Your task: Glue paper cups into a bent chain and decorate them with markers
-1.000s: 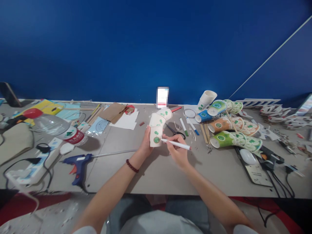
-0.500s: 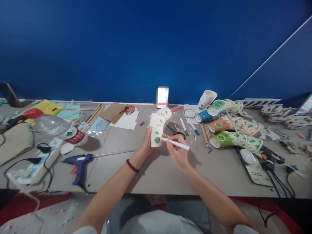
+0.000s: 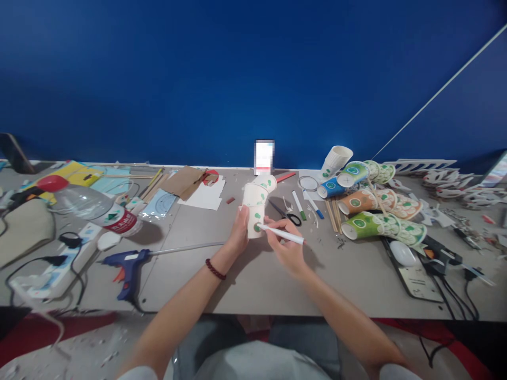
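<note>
My left hand (image 3: 239,233) is wrapped round the side of a bent chain of white paper cups (image 3: 254,196) with green leaf prints, joined end to end. The chain's lower cup points toward me and carries a round green mark. In my right hand (image 3: 288,248) is a white marker (image 3: 284,234), gripped like a pen. Its tip is at the green mark on the lower cup; whether it touches I cannot tell. Just beyond my right hand lie black-handled scissors (image 3: 293,218), a green-tipped marker (image 3: 299,205) and a blue-tipped marker (image 3: 313,205).
To the left are a blue glue gun (image 3: 129,269), a power strip (image 3: 73,266) and a tilted plastic bottle (image 3: 93,206). Coloured cup chains (image 3: 366,225), stacked cups (image 3: 335,161) and wooden sticks (image 3: 336,216) lie right. A phone (image 3: 264,158) leans on the blue wall.
The lower cup has turned slightly to the right in my left hand, moving its green mark a little. The marker has shifted slightly left at its back end.
</note>
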Motion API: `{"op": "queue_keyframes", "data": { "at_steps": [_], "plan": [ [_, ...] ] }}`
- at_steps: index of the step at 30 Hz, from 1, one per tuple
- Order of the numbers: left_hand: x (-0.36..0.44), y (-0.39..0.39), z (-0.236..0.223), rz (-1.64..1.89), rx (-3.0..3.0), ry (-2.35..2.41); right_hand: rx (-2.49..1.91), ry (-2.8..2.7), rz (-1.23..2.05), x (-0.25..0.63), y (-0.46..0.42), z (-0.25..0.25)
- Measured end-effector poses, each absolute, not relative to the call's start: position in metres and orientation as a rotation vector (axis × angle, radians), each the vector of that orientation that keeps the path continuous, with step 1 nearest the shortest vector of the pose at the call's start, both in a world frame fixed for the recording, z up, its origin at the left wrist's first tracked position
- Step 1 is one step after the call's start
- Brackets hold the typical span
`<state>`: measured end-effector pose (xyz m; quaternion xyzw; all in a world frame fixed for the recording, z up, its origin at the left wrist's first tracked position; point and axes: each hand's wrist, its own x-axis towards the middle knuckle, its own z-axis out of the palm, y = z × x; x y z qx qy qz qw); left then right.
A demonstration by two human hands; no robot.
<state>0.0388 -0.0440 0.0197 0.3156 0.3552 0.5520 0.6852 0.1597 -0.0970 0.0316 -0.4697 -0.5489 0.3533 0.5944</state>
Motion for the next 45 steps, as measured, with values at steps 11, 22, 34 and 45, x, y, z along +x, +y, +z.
{"op": "queue_keyframes", "data": {
  "at_steps": [11, 22, 34, 45],
  "plan": [
    [0.039, -0.045, 0.022, 1.240, 0.703, 0.791, -1.071, -1.234, 0.832, 0.160, -0.096, 0.027],
    [0.039, -0.045, 0.019, 1.240, 0.642, 0.770, -1.043, -1.206, 0.850, 0.163, -0.093, 0.019],
    [0.039, -0.045, 0.021, 1.238, 0.703, 0.792, -1.071, -1.245, 0.852, 0.162, -0.095, 0.023],
    [0.039, -0.045, 0.020, 1.258, 0.732, 0.782, -1.042, -1.245, 0.824, 0.162, -0.095, 0.023]
  ]
}}
